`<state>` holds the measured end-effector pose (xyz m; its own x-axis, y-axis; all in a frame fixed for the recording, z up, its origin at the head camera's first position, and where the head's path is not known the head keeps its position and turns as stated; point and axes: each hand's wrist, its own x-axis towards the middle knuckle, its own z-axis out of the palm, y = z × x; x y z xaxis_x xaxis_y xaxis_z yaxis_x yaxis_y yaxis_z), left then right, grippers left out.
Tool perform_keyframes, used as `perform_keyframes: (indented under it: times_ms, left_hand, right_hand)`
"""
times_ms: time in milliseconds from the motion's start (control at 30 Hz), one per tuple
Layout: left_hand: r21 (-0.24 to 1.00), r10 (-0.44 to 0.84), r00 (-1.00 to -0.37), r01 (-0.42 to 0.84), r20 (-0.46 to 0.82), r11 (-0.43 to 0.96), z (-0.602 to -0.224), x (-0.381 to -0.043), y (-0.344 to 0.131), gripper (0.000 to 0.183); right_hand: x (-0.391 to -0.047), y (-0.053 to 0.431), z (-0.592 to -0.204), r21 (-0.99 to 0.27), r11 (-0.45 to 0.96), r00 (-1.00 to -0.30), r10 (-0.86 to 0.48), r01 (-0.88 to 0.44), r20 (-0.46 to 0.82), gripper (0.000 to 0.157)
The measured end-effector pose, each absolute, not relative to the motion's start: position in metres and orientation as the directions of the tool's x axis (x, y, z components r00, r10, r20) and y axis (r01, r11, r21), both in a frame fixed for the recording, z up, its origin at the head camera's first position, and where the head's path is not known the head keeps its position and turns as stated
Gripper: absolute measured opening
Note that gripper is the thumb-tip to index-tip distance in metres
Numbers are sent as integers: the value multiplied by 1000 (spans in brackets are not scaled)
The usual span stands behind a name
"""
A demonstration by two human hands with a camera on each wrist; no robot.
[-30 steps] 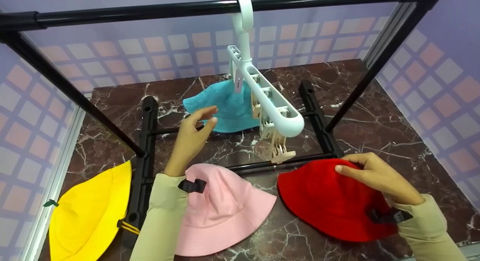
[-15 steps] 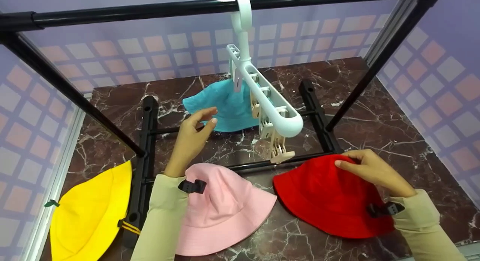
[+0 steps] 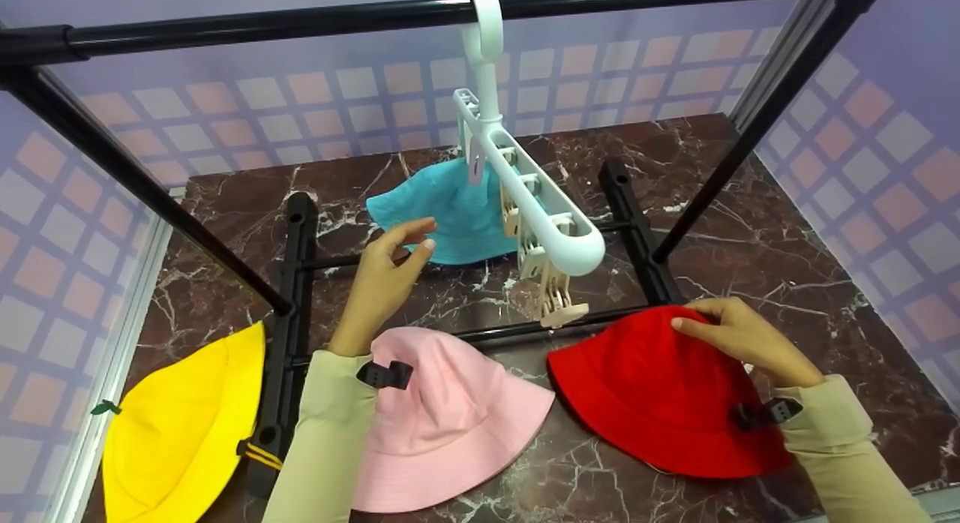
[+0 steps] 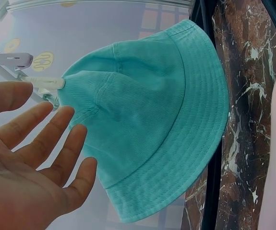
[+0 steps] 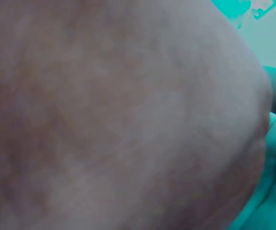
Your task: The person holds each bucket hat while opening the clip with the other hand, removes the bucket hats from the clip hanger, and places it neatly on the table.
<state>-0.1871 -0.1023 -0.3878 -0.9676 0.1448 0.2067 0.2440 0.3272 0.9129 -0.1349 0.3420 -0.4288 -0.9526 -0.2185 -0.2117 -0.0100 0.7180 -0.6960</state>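
Yellow hat (image 3: pixel 180 425) lies nearest on the left, beside the rack's foot; green leaf (image 3: pixel 106 407) at its crown, lower brim out of frame. Pink hat (image 3: pixel 461 440) lies on the dark stone (image 3: pixel 780 283) at centre, the left sleeve (image 3: pixel 319 440) crossing its edge.

Red hat (image 3: pixel 652 388) sits to the right of the pink one, crown up. Right hand (image 3: pixel 750 343) grips its crown: thumb on the near face, fingers going behind the top. Whether its brim touches the stone, cannot tell. Right wrist view mostly blurred skin.

Left hand (image 3: pixel 382 279) hangs beyond the pink hat, palm bare, thumb and fingertips apart, near the blue hat (image 3: pixel 450 211) but holding nothing.

White hanger (image 3: pixel 576 249) carries a row of clips (image 3: pixel 564 314) set in its slotted frame. In the left wrist view a pale clip (image 4: pixel 42 82) clamps the blue hat's crown, brim slanting away; mauve clip (image 4: pixel 15 60) beside it.

Hanger hooks over the top rail (image 3: pixel 300 26) of the black rack (image 3: pixel 300 241). Checked wall (image 3: pixel 409 91) behind.
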Motion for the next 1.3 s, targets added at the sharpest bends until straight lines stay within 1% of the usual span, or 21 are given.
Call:
perform_keyframes:
  times_ms: [200,467,767,1067,1300]
  left_hand:
    - [913,150,-966,249,210,322,-389,-187,-102,38]
    - [913,159,-965,250,207,324,-389,-187,-102,38]
    - [909,151,-966,251,211,332,-390,-187,-101,37]
    - [912,146,-964,257,221,320,-392,-187,-100,35]
    - [908,143,-965,257,221,332,-392,-186,-100,35]
  right_hand:
    - [-137,346,-432,-665,746,-960,-206,-27,-192,35]
    - [-140,349,-440,-634,770,-968,-205,-68,-145,31]
    - [-142,351,-445,-614,788,-971,-176,-41,-162,35]
    - [-142,354,-449,-620,783,-968,-191,-49,-164,34]
    - [-138,355,-444,-654,756,-957,-201,-15,-211,42]
